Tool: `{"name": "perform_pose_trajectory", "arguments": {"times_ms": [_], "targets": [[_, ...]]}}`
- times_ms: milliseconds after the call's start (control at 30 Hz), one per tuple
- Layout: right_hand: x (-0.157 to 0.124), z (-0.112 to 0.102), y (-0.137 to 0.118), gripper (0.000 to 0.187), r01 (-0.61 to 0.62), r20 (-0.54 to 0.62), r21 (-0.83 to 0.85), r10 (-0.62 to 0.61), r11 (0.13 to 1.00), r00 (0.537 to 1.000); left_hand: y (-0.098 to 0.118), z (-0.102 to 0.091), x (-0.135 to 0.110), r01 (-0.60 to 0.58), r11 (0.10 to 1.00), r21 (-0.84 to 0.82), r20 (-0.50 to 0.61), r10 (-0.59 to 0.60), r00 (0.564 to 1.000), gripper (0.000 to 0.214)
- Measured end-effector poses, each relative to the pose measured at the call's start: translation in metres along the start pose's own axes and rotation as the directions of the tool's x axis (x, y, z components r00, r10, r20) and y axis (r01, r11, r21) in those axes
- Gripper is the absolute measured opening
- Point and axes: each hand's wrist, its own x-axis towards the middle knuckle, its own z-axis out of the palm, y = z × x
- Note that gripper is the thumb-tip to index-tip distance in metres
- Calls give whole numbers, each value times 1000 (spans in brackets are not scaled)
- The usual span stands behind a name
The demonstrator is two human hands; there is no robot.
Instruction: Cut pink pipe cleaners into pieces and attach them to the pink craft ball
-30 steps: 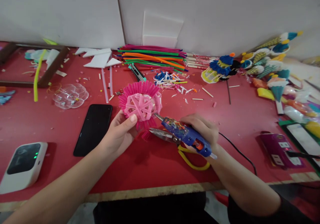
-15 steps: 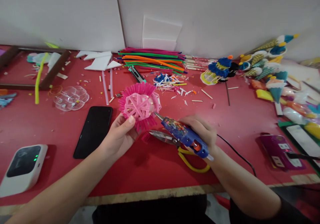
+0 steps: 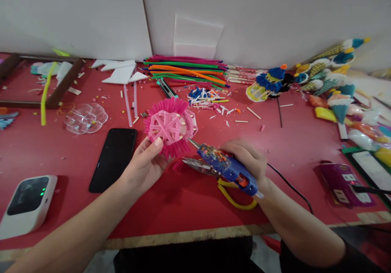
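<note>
Between its thumb and fingers my left hand (image 3: 146, 163) grips a pink craft piece (image 3: 166, 126), a lattice of pink strips with a bright pink fringe around it. My right hand (image 3: 246, 157) is wrapped round a blue glue gun (image 3: 227, 169), its body smeared with coloured residue. The gun's metal tip points left, close to the craft piece's lower right edge; whether it touches I cannot tell. Below the gun lie scissors (image 3: 200, 166) with yellow handles, partly hidden by it. A black cord (image 3: 288, 182) shows on the table to the right of my right wrist.
On the red table a black phone (image 3: 113, 159) and a white device (image 3: 29, 206) lie left. Pipe cleaners (image 3: 186, 71), a cutter knife (image 3: 165, 88) and scraps (image 3: 204, 98) sit behind. Blue-yellow craft figures (image 3: 269, 81) and a purple power strip (image 3: 345, 183) are right.
The glue gun's tip has shifted slightly down and left, away from the craft piece's face. The craft piece has turned a little in my left hand.
</note>
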Motion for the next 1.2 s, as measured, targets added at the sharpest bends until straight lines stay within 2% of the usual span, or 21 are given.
{"name": "perform_pose_trajectory", "arguments": {"times_ms": [100,300,533,767,933,1200], "targets": [[2,-2,-1,33,15,16,8,-16,1000,1000,0,0,0,2,1000,8,6,-2,1000,32],[-5,-3,2,28,-31,-30,-9,31,999,999,0,0,1,3,1000,-25,-2,-3,1000,34],[-3,2,0,28,3,26,6,-3,1000,1000,0,2,0,-37,999,-16,31,38,999,33],[-1,0,-1,26,17,12,8,-17,1000,1000,-3,0,-1,-115,992,48,-36,117,993,38],[3,0,-2,28,37,54,-40,-35,999,998,-5,-1,0,-96,992,77,-46,99,994,43],[3,6,1,34,32,-46,-54,-35,998,998,-5,-8,3,-103,993,61,-50,107,993,41]]}}
